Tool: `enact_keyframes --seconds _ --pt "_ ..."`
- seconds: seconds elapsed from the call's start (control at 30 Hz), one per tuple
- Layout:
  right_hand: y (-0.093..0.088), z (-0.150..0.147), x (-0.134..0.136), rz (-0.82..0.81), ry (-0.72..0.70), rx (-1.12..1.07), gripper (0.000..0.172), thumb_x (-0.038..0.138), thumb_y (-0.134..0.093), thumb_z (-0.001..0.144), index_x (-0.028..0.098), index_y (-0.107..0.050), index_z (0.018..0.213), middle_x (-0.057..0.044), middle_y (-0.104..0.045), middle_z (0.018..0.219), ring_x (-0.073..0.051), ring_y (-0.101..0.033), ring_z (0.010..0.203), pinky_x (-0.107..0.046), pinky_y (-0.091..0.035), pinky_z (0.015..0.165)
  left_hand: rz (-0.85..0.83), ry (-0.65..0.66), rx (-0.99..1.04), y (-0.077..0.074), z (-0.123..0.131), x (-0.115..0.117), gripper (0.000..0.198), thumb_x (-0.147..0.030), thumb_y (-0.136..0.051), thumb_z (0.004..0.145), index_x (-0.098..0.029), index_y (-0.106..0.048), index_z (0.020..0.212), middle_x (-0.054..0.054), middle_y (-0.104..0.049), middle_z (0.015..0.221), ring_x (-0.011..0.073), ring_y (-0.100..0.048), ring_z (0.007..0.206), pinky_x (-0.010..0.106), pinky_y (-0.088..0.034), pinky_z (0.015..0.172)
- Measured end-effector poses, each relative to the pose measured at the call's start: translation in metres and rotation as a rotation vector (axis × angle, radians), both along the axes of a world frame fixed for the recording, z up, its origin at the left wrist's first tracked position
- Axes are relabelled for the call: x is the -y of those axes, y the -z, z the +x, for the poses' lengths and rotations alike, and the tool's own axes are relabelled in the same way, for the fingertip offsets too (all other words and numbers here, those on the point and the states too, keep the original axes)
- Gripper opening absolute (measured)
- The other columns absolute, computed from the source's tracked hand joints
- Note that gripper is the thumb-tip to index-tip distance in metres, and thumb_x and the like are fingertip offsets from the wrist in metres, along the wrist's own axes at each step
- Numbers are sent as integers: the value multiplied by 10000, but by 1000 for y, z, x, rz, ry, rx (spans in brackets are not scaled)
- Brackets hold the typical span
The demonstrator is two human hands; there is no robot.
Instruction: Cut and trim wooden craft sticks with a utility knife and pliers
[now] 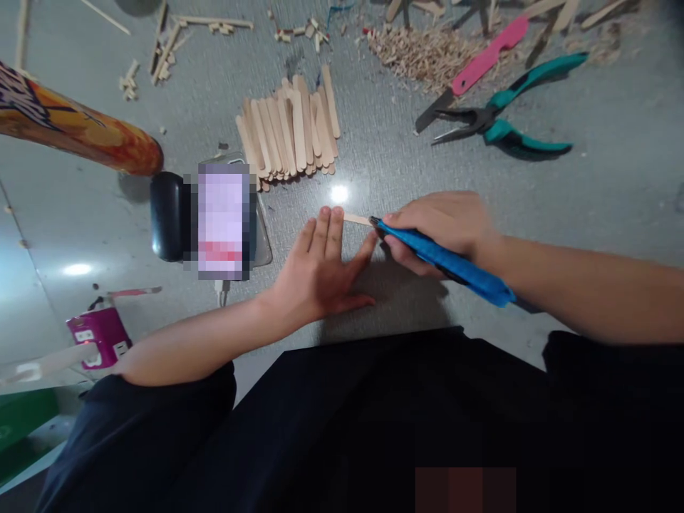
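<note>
A thin wooden craft stick lies flat on the grey table, its left part hidden under my fingertips. My left hand is open, palm down, with the fingers stretched out and pressing on that stick. In a closed grip, my right hand holds a blue utility knife. The knife's dark tip meets the stick near its right end; the blade itself is too small to make out. Beyond my hands is a pile of rounded craft sticks.
Teal-handled pliers and a pink folding saw lie at the upper right beside wood shavings. Left are a pixelated phone, a black case, an orange snack can and a purple power adapter.
</note>
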State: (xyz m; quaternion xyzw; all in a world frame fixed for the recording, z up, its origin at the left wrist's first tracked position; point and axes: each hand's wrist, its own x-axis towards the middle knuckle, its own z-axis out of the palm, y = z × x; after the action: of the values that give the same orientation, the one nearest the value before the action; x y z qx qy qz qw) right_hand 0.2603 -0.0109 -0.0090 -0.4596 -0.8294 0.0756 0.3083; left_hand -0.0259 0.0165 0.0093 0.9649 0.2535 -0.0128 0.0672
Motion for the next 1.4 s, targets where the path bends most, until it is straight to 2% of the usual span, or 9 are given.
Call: enact_keyframes --seconds 0.07,0.13,0.2,0.27,0.4,0.53,1.07,1.23,1.4 --pt "-1 2 -3 -25 7 -32 192 352 -687 1135 299 -772 1299 -39 -924 1107 -308 -906 923 -478 -719 785 153 72 165 1 -4 5 860 -760 -788 1059 -46 -733 1534 404 -742 1574 550 -772 1478 631 -682 1140" --pt "-1 4 -5 -12 -7 -76 155 344 -694 1124 287 -763 1251 -26 -912 1048 -275 -888 853 -430 -699 734 228 145 353 4 -6 4 576 -644 -700 1146 -88 -819 1244 291 -884 1289 418 -891 1199 503 -721 942" --pt "-1 5 -7 32 -36 -99 141 314 -728 1089 269 -757 1219 -20 -895 988 -245 -864 798 -385 -670 704 167 131 487 8 -6 -4 349 -486 -725 1149 -159 -799 1053 122 -880 973 295 -879 942 408 -655 746" --pt "-1 5 -7 53 -55 -90 159 306 -760 1059 253 -751 1208 -16 -872 934 -230 -846 768 -362 -640 685 59 17 532 13 -4 -15 276 -443 -704 1146 -205 -777 1027 67 -828 898 259 -792 794 429 -584 685" --pt "-5 7 -6 -32 -117 -76 136 336 -741 1064 293 -739 1193 -7 -858 914 -244 -839 751 -382 -622 667 -129 -123 498 22 0 -31 510 -612 -787 1091 -248 -758 1448 201 -804 1405 431 -744 1367 632 -574 1111" --pt "-6 8 -8 -42 -217 -151 190 312 -752 1065 315 -730 1254 -7 -854 933 -239 -827 744 -394 -631 658 -206 -131 440 25 -1 -31 672 -574 -848 1054 -387 -647 1667 181 -642 1726 504 -511 1704 742 -427 1310" --pt "10 5 -10 13 -446 -184 254 269 -729 1047 252 -734 1300 -71 -854 1021 -252 -784 846 -406 -654 758 -245 -50 309 32 2 -37 801 -784 -759 1062 -415 -592 1752 124 -424 1944 512 -346 1809 828 -208 1443" --pt "-6 4 -9 -138 -419 -232 261 262 -675 1102 245 -726 1357 -53 -870 1056 -224 -827 873 -364 -678 813 -170 -12 295 34 2 -37 828 -792 -717 1090 -376 -553 1787 178 -409 1944 508 -326 1822 844 -245 1418" --pt "-13 2 -9 -283 -392 -276 232 326 -742 1084 308 -733 1315 -8 -872 1011 -205 -836 824 -334 -687 808 -294 -90 442 33 6 -37 734 -800 -801 1016 -379 -728 1613 126 -566 1826 535 -434 1771 858 -267 1415"
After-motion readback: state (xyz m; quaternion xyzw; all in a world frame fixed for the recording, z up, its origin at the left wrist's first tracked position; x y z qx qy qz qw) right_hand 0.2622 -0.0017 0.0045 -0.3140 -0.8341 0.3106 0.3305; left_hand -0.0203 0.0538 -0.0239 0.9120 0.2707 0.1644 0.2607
